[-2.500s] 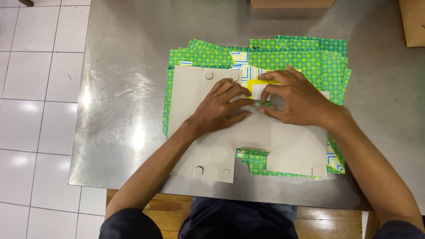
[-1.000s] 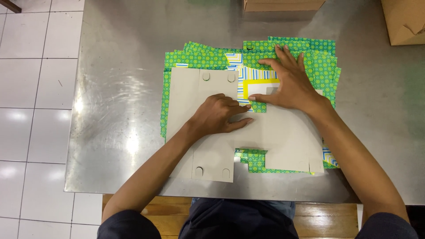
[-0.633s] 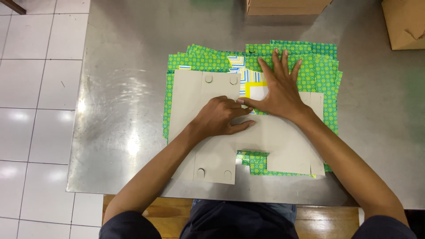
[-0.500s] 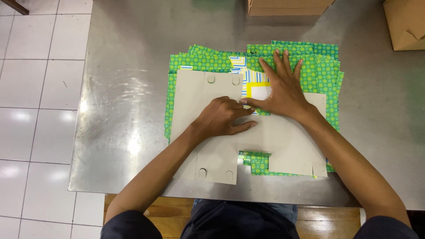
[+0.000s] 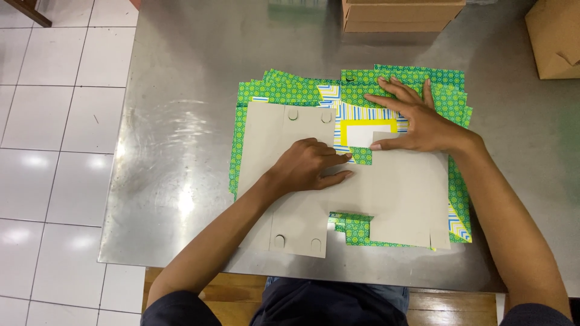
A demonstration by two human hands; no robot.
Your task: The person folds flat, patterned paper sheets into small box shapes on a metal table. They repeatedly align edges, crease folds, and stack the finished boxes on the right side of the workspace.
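Steel bench, bare and roomy along its left and far side; brown cartons at the far edge. Grey card blank lies face-down atop a fanned green patterned stack mid-bench, its near edge close to the bench lip. Left hand presses flat on the blank, right hand spread flat across blank's far edge and stack; both open, gripping nothing.
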